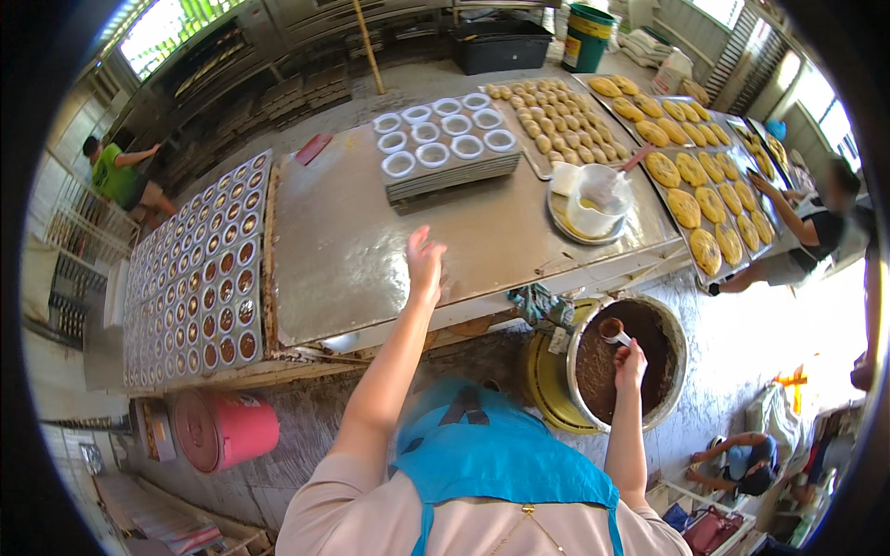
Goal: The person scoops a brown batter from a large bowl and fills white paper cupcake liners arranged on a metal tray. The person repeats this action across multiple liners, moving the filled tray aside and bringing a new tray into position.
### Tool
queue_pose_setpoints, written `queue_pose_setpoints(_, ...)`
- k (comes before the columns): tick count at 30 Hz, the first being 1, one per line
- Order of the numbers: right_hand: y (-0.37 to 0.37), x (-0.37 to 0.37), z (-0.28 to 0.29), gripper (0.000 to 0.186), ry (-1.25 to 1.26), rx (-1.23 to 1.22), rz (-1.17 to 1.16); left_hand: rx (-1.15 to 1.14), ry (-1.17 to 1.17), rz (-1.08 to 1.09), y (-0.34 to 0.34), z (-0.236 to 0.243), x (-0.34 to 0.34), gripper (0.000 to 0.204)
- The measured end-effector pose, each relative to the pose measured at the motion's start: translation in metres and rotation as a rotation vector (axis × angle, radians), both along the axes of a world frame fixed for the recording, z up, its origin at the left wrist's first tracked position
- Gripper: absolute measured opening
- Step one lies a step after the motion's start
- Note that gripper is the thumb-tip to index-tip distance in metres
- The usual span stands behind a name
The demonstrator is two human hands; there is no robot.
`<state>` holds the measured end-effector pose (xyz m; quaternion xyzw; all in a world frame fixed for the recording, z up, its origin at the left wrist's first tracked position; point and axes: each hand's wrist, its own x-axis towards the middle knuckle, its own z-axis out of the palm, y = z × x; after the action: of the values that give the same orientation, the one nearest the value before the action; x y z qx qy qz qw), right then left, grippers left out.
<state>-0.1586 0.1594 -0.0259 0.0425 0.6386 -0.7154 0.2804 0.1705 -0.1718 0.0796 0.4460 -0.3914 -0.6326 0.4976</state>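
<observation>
My left hand [425, 264] is held over the bare metal tabletop [343, 269], its fingers loosely bent and apart with nothing in them. Just beyond it stands a stack of grey trays topped with white-lined cups [445, 148]. At my lower right, my right hand [631, 369] grips a scoop [612, 330] filled with brown mixture, held over a white-rimmed bucket [674, 361] of thick brown batter. At the left end of the table lie trays of small cups [190, 296], some holding dark filling.
Trays of dough balls [565, 130] and golden pastries [705, 213] cover the right side, near a white jug [607, 199]. A pink lidded bucket [225, 429] stands lower left. A person in green [120, 167] is at far left; others are at right [807, 222] and lower right [756, 459].
</observation>
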Motion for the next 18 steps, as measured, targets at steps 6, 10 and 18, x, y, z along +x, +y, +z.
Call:
queue_pose_setpoints(6,-0.021,0.024,0.022,0.025,0.026,-0.015,0.110,0.429,0.435,-0.054,-0.147,-0.039,-0.109,0.020)
queue_pose_setpoints(10,-0.021,0.033,0.041,0.025,-0.006,-0.089,0.018,0.546,0.416,0.081,-0.204,-0.070,-0.132,0.012)
queue_pose_setpoints(18,-0.030,-0.002,0.125,0.024,-0.143,-0.433,-0.270,0.550,0.413,0.195,-0.195,-0.077,-0.136,0.010)
